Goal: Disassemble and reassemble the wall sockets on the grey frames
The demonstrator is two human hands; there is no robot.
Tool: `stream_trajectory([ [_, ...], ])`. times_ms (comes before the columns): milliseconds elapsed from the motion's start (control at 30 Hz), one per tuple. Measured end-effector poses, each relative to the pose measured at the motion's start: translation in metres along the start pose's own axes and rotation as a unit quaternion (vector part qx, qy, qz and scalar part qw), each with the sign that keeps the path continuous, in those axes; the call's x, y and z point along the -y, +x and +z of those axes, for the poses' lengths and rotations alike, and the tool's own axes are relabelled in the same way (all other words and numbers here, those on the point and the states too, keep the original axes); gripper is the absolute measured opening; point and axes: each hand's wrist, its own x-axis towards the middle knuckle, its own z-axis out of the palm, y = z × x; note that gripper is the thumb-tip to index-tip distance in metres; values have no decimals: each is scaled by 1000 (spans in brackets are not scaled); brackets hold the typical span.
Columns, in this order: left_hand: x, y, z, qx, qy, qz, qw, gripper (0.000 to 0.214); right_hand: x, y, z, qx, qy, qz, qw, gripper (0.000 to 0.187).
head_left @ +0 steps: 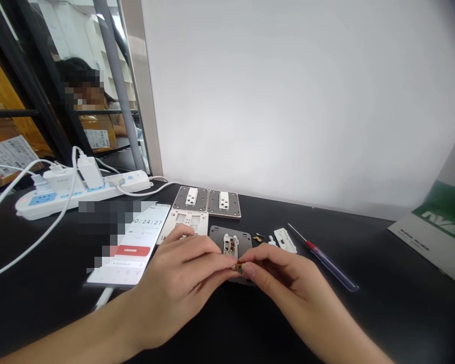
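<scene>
My left hand [182,275] and my right hand [284,275] meet over a black table [394,313], fingertips pinched together on a small brass-coloured part [236,266]. Directly behind them lies a grey switch plate [217,236] with its white inner mechanism exposed. Which hand bears the part's weight I cannot tell; both touch it. A white frame plate [185,221] lies just behind my left hand. To the right of the grey plate rest tiny brass pieces [258,236] and a white plastic piece [285,240].
Two grey switch plates [207,201] lie at the back. A red-handled screwdriver [326,259] lies to the right. A phone [131,247] showing a timer lies to the left, beyond it a white power strip [79,192] with chargers and cables. A green-and-white box [440,227] stands far right. A person sits behind glass.
</scene>
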Motion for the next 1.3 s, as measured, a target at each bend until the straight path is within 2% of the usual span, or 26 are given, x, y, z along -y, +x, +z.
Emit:
stream_trajectory([
  [233,-4,0,0,-12,19,30,999,12,-1,-8,4,11,-144,-66,987,20],
  [433,-8,1,3,-23,18,57,998,10,0,-4,10,-24,-186,-129,974,34],
  [600,-5,1,8,-35,5,40,999,10,-5,-5,6,-37,-175,-89,980,38],
  [800,-3,3,5,-37,14,24,999,13,-10,-2,-11,-20,-59,-37,997,22],
  [933,-4,3,3,-30,12,31,999,11,-7,1,-10,-16,0,-8,1000,17],
  [1067,-3,1,5,-27,9,32,999,12,-3,2,-1,-31,-16,7,999,12],
  [1233,-3,1,5,-36,13,47,998,10,0,-2,3,-44,-103,-24,993,37],
  [1300,-3,2,4,-46,16,48,998,10,0,-3,1,-52,-108,-23,993,38],
])
